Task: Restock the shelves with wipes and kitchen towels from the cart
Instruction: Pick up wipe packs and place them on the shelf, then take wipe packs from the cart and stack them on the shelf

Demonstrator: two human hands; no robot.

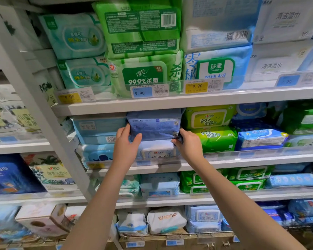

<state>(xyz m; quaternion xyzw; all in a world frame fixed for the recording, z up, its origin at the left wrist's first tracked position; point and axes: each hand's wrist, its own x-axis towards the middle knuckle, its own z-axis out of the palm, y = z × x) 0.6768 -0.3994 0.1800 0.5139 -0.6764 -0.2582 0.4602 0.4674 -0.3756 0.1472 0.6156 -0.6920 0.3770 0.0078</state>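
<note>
Blue soft-plastic wipes pack (154,123), head view, sits between both my hands, printed back facing me, barcode at its lower right corner. My left hand (127,143) grips the pack's lower left edge: thumb on the front face, fingers curled round behind the side. My right hand (188,143) pinches the lower right corner, fingers bent tight; there's a small dark bit at the fingertips and I can't tell what it is. Both forearms reach up from the bottom of the frame.

The pack lies on top of a paler pack (157,150) directly under my hands, touching it. Both are on the middle shelf (242,159), behind its clear front lip. The held pack's top is just below the upper shelf board (170,103).

Just left of my left hand are light blue packs (99,125), stacked. Just right of my right hand are two lime-green packs (213,129), one on the other, marked 99.9. Further right are more blue and green packs, blurred.

Above my hands on the upper shelf is a green 99.9% pack (143,74) with a blue 9.90 tag (142,92) in front of it, and a yellow 9.90 tag (196,86) beside that. Below my arms are lower shelves full of blue, white and green packs.
</note>
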